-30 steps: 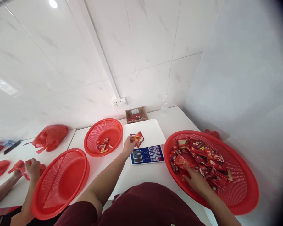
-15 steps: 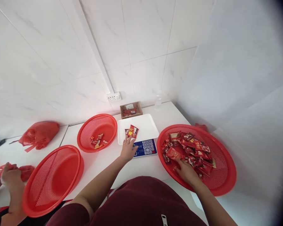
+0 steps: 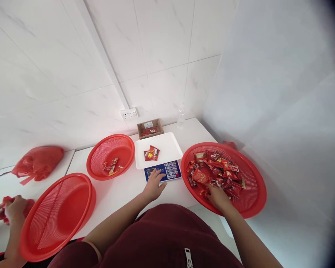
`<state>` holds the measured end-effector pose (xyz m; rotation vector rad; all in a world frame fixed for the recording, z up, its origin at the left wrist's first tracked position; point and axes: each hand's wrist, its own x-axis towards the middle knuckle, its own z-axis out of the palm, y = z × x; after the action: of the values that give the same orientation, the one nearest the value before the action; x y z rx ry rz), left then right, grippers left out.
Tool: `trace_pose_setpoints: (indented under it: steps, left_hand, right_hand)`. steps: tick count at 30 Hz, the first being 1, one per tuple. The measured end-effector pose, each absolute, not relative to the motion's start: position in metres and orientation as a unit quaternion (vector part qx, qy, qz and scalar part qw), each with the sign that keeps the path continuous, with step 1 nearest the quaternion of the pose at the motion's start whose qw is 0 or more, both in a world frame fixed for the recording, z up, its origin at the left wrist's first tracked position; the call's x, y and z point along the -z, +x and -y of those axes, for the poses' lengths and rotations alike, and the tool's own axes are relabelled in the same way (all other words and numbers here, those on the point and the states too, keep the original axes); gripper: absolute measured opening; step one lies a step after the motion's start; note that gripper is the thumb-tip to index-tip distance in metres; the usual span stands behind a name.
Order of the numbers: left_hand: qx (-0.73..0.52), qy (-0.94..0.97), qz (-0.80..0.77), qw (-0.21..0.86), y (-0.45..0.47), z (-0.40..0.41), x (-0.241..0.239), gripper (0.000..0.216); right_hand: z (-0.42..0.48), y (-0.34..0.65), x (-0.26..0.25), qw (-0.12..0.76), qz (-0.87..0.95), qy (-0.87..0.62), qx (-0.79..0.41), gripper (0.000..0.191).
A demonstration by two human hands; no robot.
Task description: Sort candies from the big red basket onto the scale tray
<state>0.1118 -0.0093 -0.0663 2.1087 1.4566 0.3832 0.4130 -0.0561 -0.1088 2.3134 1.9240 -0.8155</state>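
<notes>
White marbled wall tiles (image 3: 167, 41) are seen behind a white counter (image 3: 117, 197). Red mesh baskets are arranged on both sides: the right basket (image 3: 258, 186) is partly filled with red wrapped packets (image 3: 231, 175), a few small packets (image 3: 111, 168) are contained in the rear-left basket (image 3: 95, 158), and the front-left basket (image 3: 64, 212) is placed nearer the viewer. Near the wall at left, a red plastic bag (image 3: 40, 162) is set. Between the rear-left and right baskets, a digital scale (image 3: 170, 145) is positioned, with a cardboard box (image 3: 140, 131) placed behind it. Of the hands, the left hand (image 3: 154, 186) is held released, fingers spread, at the scale's blue panel (image 3: 171, 170); the right hand (image 3: 218, 198) is placed inside the right basket among the packets, and whether one is grasped cannot be told. On the scale's white pan, overlapping red packets (image 3: 152, 153) are laid.
</notes>
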Motion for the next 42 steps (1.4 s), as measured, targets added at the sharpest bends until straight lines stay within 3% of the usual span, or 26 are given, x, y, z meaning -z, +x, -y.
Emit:
trace_pose_setpoints:
  steps: [9,17,21,25,28,31,35,38,42]
  left_hand:
    - [-0.164,0.755,-0.539,0.335,0.113,0.026,0.051,0.032]
    - [-0.139,0.697,-0.498,0.497,0.139,0.030,0.029,0.043]
    - [-0.149,0.651,-0.427,0.609,0.157,0.028,0.019,0.052]
    - [-0.185,0.627,-0.350,0.671,0.164,0.025,0.020,0.036]
    - [-0.201,0.591,-0.404,0.669,0.158,0.023,0.028,0.033]
    - [-0.219,0.560,-0.478,0.640,0.146,0.013,0.035,0.029]
    - [-0.296,0.496,-0.576,0.578,0.126,-0.016,0.040,0.018]
    - [-0.316,0.467,-0.623,0.542,0.113,-0.046,0.039,0.015]
    - [-0.323,0.458,-0.637,0.529,0.109,-0.082,0.034,0.027]
  right_hand:
    - [0.051,0.413,0.102,-0.048,-0.570,0.772,0.278,0.042]
    - [0.046,0.391,0.051,-0.328,-0.494,0.740,0.318,0.042]
    - [0.042,0.364,0.020,-0.391,-0.466,0.653,0.452,0.050]
    - [0.041,0.343,0.011,-0.387,-0.447,0.578,0.563,0.055]
    - [0.038,0.347,0.025,-0.371,-0.454,0.562,0.584,0.053]
    - [0.032,0.365,0.053,-0.335,-0.503,0.619,0.501,0.049]
    - [0.034,0.397,0.093,-0.185,-0.599,0.716,0.305,0.045]
    - [0.040,0.410,0.116,-0.116,-0.628,0.721,0.268,0.044]
    - [0.041,0.414,0.133,-0.098,-0.641,0.719,0.249,0.044]
